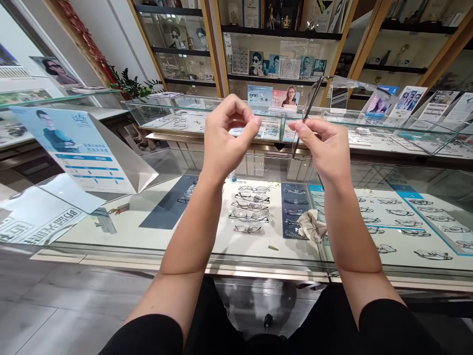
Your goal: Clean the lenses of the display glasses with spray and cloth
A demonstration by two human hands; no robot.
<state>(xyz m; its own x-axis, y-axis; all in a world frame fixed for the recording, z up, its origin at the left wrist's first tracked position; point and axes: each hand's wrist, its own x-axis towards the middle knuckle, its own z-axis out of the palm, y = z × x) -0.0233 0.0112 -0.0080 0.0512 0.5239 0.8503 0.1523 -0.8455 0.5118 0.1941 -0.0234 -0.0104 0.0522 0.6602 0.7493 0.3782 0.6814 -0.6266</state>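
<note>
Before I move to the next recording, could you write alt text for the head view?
A bare right hand pinches thin dark-rimmed eyeglasses above a glass-topped display counter; the curled left hand shows nothing in its grip. Below lie rows of other eyeglasses and a crumpled beige cloth.

Bright, whitish light fills the scene from beyond the frame. Reflections streak the glass display table (218, 241), and the floor (29, 296) shines in patches. Wide-angle distortion tilts the outer wall shelves (395, 69); distant print looks illegibly small.
</note>
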